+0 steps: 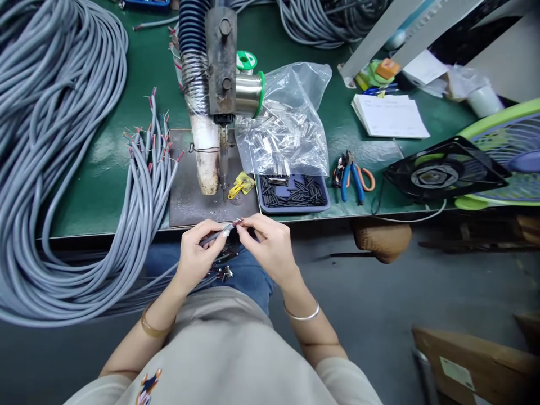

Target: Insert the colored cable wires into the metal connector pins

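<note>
Just in front of the table edge, my left hand is closed around a grey cable close to its stripped end. My right hand pinches the thin reddish wires that come out of that end. Beyond my fingers, a soldering iron points down over a dark metal plate. A yellow piece lies on the plate. Below my hands, small metal connectors on other cables hang near my lap.
At left a large bundle of grey cables drapes over the edge. A purple tray holds black sleeves, beneath a plastic bag of metal parts. Blue-handled pliers, a black fan and a solder spool are around.
</note>
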The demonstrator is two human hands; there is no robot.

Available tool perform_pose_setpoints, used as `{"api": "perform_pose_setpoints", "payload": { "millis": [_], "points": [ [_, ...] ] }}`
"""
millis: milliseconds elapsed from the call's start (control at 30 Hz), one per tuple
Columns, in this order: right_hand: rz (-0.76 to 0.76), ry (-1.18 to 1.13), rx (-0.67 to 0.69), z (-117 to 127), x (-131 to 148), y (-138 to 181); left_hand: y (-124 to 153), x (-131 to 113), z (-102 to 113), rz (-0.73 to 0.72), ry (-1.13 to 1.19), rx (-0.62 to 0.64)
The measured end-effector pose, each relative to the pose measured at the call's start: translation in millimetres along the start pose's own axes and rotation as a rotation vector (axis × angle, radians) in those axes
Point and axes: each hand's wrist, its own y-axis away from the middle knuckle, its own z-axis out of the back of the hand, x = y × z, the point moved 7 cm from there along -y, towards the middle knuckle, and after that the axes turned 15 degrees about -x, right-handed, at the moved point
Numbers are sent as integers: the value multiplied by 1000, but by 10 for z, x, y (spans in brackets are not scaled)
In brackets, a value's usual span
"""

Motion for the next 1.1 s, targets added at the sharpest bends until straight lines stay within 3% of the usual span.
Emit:
{"api": "perform_pose_setpoints", "payload": {
  "millis": [233, 433, 500, 567, 633, 767, 833, 933, 1100],
  "points": [
    [77, -55, 190, 106, 55, -68, 154, -138, -25, -57, -87, 32],
    [205, 270, 207, 122, 153, 65, 210, -238, -71, -478, -416, 149],
    [181, 305, 185, 127, 174, 73, 222, -269, -82, -587, -433, 145],
    [79, 190, 137, 142, 178, 49, 240, -324, -49, -625, -321, 79],
    [-76, 1, 73, 140, 148, 25, 240, -314, -11, -497, -164, 24],
    [-427, -340, 0, -12, -7, 86, 252, -86, -31, 72, 238, 22],
    [-543, -447, -8, -110, -84, 145, 265, -6, -68, 250, 391, 46],
    [-604, -497, -46, -157, -174, 186, 241, 84, -76, 366, 470, 47],
    [-543, -396, -51, -106, -206, 133, 219, 175, -70, 375, 458, 17]
  ]
}}
